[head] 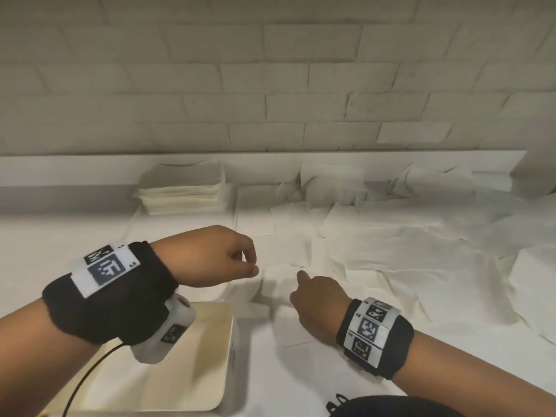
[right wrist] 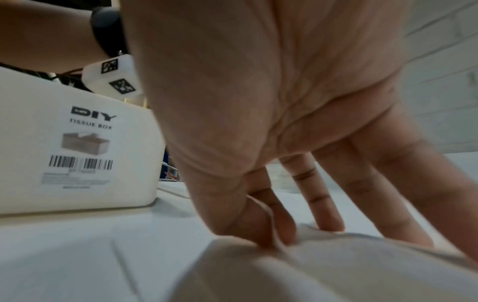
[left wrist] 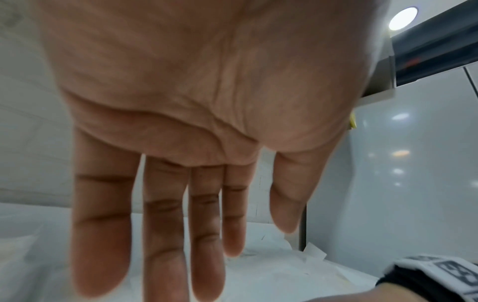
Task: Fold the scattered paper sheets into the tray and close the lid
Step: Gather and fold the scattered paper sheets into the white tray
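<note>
Right hand point(head: 316, 299) pinches a paper sheet point(head: 282, 284) on the table point(head: 45, 236); left hand point(head: 210, 257) hovers above it.

From the head view the right grip is hidden under the hand; the right wrist view shows thumb and forefinger point(right wrist: 282, 222) clamped on a fold of the sheet. The left wrist view shows fingers point(left wrist: 101, 224) straight and apart, holding nothing, though the head view makes them look loosely curled. The tissue box point(head: 207, 350) stands open just left of the sheet. More loose sheets point(head: 406, 245) lie right; a folded stack point(head: 183, 191) sits behind.
</note>
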`<action>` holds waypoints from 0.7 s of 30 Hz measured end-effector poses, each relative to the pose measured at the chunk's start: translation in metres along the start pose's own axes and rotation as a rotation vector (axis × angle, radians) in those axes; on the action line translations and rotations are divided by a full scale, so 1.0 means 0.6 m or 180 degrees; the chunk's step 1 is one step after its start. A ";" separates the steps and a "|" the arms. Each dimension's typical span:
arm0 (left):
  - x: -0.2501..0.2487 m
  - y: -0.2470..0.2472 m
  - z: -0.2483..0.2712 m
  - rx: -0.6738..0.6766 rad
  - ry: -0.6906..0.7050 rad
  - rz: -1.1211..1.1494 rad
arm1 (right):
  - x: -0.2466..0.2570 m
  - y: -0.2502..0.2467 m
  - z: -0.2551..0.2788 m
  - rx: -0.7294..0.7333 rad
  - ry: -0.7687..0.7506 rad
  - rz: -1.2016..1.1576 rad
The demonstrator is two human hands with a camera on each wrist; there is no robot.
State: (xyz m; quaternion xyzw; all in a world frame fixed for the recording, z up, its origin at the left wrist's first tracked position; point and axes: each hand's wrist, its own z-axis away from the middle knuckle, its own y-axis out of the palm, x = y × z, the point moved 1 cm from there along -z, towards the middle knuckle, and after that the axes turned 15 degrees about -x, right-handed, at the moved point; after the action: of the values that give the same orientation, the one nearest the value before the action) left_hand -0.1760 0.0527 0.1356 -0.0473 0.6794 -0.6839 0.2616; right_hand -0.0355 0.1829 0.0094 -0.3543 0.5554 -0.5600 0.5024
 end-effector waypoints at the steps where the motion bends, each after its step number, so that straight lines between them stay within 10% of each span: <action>1: -0.008 -0.002 -0.005 -0.0033 -0.0015 0.0037 | -0.008 -0.003 0.002 -0.0027 0.0028 -0.0081; 7: -0.056 0.012 -0.053 -0.0239 -0.0353 0.0572 | -0.110 -0.087 0.008 -0.0907 0.0735 -0.2186; 11: -0.105 0.040 -0.080 -0.0023 -0.1125 0.2484 | -0.136 -0.138 0.000 -0.1787 0.0947 -0.3311; 15: -0.130 0.067 -0.109 -0.0562 -0.1733 0.4139 | -0.110 -0.146 -0.034 -0.1297 0.0273 -0.3438; 21: -0.058 0.085 -0.116 -0.1966 -0.2955 0.4090 | -0.156 -0.092 -0.115 -0.1017 0.0463 -0.3348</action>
State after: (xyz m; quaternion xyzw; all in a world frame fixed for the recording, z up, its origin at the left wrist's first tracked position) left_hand -0.1600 0.1334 0.0919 0.0025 0.5543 -0.0977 0.8265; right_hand -0.0880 0.2841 0.0692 -0.6161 0.4149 -0.6672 0.0555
